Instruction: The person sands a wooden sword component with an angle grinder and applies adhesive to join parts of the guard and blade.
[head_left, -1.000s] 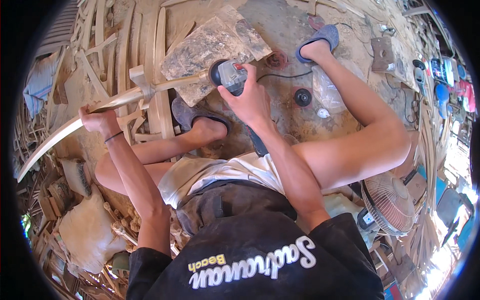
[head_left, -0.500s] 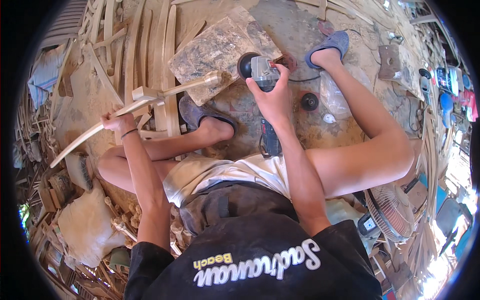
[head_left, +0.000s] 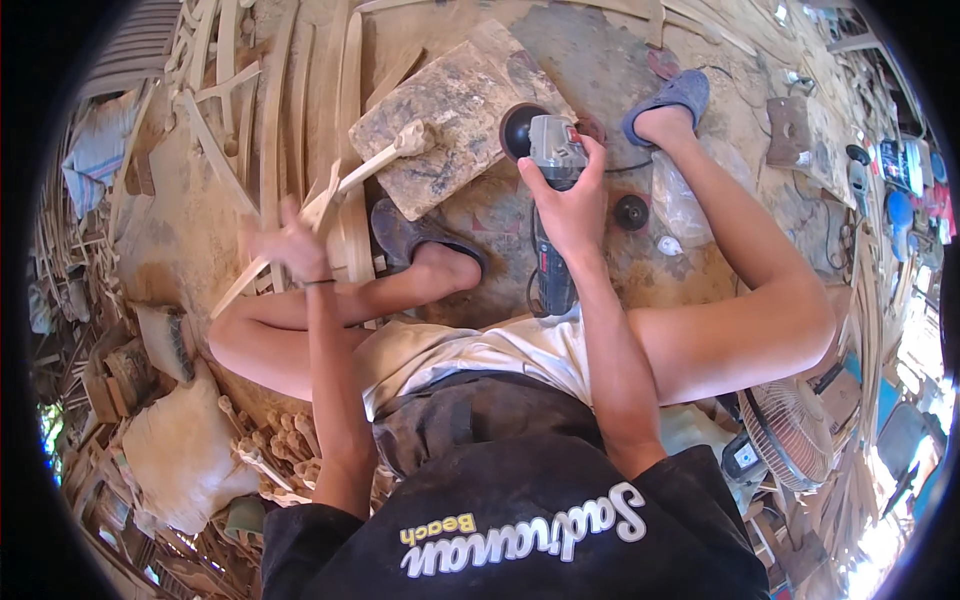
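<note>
My right hand (head_left: 572, 205) is wrapped round an angle grinder (head_left: 556, 265), whose round dark disc (head_left: 520, 132) faces the stained board (head_left: 465, 110). A pale, sword-shaped wooden piece (head_left: 368, 170) slants across the left side, its knobbed end over the board's left part. A wider block section lies midway, and its thin curved end runs down to the left. My left hand (head_left: 295, 248) is at this piece, near the block section. Motion smears its fingers, so its grip on the wood cannot be made out.
My feet in clogs flank the work area, the left clog (head_left: 395, 225) below the board and the right clog (head_left: 672, 100) beyond the grinder. Long wood strips (head_left: 275, 120) lie at left. A black disc (head_left: 631, 212) and clear plastic bag (head_left: 690, 195) lie at right, a fan (head_left: 787, 435) lower right.
The left hand has moved right along the wooden piece towards its block section. That piece has turned to a steeper slant. The right hand still holds the grinder.
</note>
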